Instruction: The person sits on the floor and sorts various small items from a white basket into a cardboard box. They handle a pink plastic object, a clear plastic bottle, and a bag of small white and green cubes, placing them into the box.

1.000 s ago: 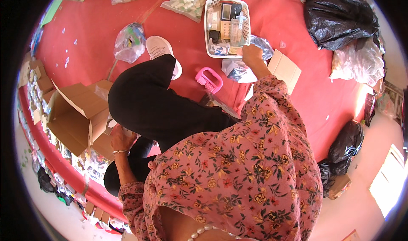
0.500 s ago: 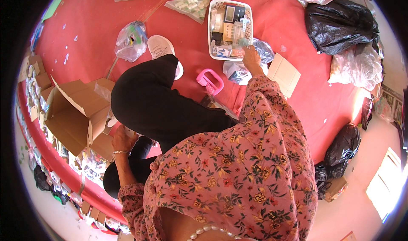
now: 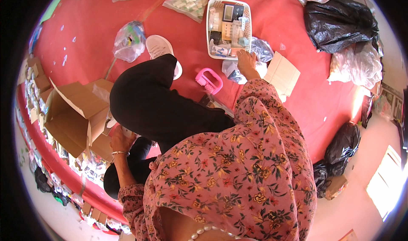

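Note:
My right hand (image 3: 246, 62) reaches forward in a floral sleeve. Its fingers are stretched out over a crumpled clear plastic bag (image 3: 259, 49), right at the near rim of a white plastic basket (image 3: 209, 28) filled with small packaged items. My left hand (image 3: 122, 139), a bangle on its wrist, is down by my black-trousered knee. It presses against the flap of an open cardboard box (image 3: 74, 113), its fingers curled, and whether it holds anything is hidden. A pink brush (image 3: 208, 81) lies on the red floor between my knee and the basket.
A flat piece of cardboard (image 3: 282, 73) lies right of my right hand. Black bin bags (image 3: 340, 22) and clear bags sit at the far right. A white shoe (image 3: 159, 49) and a filled plastic bag (image 3: 127, 41) lie ahead on the left. Small packets line the left edge.
My right hand has drawn back slightly from the basket's rim onto the plastic bag. My left hand stays by the box.

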The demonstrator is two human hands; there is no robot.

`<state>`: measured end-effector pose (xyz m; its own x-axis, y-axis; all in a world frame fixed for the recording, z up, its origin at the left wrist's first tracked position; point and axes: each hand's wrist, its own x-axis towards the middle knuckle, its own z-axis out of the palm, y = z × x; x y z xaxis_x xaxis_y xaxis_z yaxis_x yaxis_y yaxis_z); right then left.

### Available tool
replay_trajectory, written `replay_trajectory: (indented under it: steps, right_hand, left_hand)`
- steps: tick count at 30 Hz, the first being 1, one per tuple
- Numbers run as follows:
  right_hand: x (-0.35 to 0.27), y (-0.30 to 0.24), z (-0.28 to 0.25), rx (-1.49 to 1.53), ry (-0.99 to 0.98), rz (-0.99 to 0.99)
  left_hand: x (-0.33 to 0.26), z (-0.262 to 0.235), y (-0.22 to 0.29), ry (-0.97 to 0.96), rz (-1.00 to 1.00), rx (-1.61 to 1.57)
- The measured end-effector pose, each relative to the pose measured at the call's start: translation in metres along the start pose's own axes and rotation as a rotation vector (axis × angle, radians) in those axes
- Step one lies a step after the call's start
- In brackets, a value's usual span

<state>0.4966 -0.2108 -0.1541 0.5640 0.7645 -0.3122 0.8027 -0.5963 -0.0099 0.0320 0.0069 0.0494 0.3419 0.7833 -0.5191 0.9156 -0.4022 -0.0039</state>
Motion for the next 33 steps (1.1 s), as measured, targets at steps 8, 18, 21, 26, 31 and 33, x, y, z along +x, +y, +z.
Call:
replay_trajectory:
  steps: [8,18,21,26,31,33]
  right_hand:
    - [0.063,0.019,-0.010,0.118,0.265,-0.229]
    - [0.061,-0.183,-0.242,1.424,-0.123,-0.210]
    - [0.041,-0.241,-0.291,1.250,-0.237,-0.547]
    - [-0.010,-0.355,-0.321,0.517,-0.097,-0.922]
    - [-0.002,-0.374,-0.296,0.415,-0.079,-1.008]
    - [0.001,-0.377,-0.294,0.434,-0.126,-1.056]
  left_hand:
    - [0.025,-0.025,-0.017,-0.007,-0.052,-0.674]
    - [0.013,-0.048,-0.012,-0.029,0.118,-1.716]
    - [0.022,-0.054,-0.007,0.082,0.117,-1.464]
    - [0.026,-0.034,-0.001,0.472,0.061,-1.103]
    - [0.032,-0.052,0.022,0.644,-0.080,-0.690]
    - [0.029,-0.054,0.028,0.711,-0.046,-0.627]
